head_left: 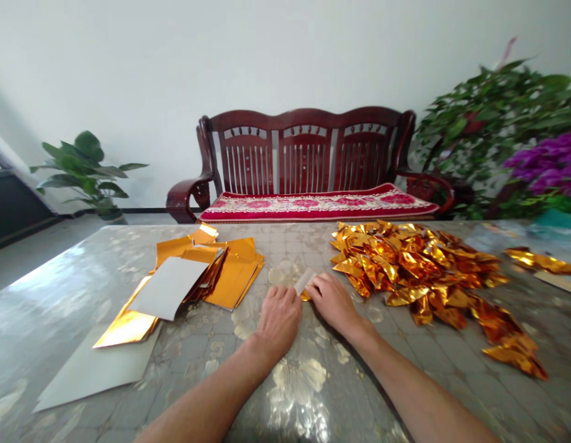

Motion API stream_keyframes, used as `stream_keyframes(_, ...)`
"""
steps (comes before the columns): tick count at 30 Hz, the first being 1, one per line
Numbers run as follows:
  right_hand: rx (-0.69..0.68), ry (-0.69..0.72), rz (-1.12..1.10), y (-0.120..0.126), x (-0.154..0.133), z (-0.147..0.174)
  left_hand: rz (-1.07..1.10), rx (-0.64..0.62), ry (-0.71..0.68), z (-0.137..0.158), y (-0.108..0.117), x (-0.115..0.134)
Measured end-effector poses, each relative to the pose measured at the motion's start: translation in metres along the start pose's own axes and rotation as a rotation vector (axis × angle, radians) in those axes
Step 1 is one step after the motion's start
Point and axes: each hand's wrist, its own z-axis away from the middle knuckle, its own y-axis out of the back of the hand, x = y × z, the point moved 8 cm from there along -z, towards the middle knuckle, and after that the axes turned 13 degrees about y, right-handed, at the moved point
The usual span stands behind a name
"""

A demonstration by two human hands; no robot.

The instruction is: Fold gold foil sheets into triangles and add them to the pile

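Note:
My left hand (280, 315) rests on the table with its fingers curled, gripping the left side of a small folded piece of foil paper (304, 280). The paper shows a whitish strip on top and a bit of gold below. From the other side my right hand (330, 301) pinches the same paper, its fingertips closed. Most of the paper is hidden under my fingers. Left of my hands lies a loose stack of gold foil sheets (237, 271), with a pale sheet (170, 286) face up on it. To the right is a heap of folded gold foil pieces (415, 258).
A patterned, glossy cover lies over the table (197, 394). Another pale sheet (101, 369) is at the left. Clear plastic (498, 237) lies at the far right. Beyond the table stand a dark wooden bench (304, 154) and potted plants (87, 169).

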Motion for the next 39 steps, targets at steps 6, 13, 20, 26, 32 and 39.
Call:
stream_keyframes(6,0.025,-0.018,-0.001,0.002,0.0,0.0,-0.024,-0.032,-0.015,0.001,-0.004,0.002)
stream_keyframes(13,0.024,-0.027,0.049,0.005,0.004,0.001,-0.06,-0.099,-0.045,0.002,-0.004,0.006)
stream_keyframes(20,-0.012,-0.064,0.136,0.006,0.009,0.0,-0.039,-0.151,-0.056,0.004,-0.01,0.006)
stream_keyframes(26,-0.05,-0.066,0.149,0.004,0.007,-0.002,0.015,-0.11,-0.083,0.004,-0.007,0.007)
stream_keyframes(32,-0.058,-0.048,0.175,0.002,0.008,-0.003,0.075,-0.107,-0.077,0.002,0.0,0.007)
stream_keyframes(39,-0.056,0.081,0.173,0.003,-0.005,0.007,0.118,-0.099,-0.109,0.015,0.006,0.021)
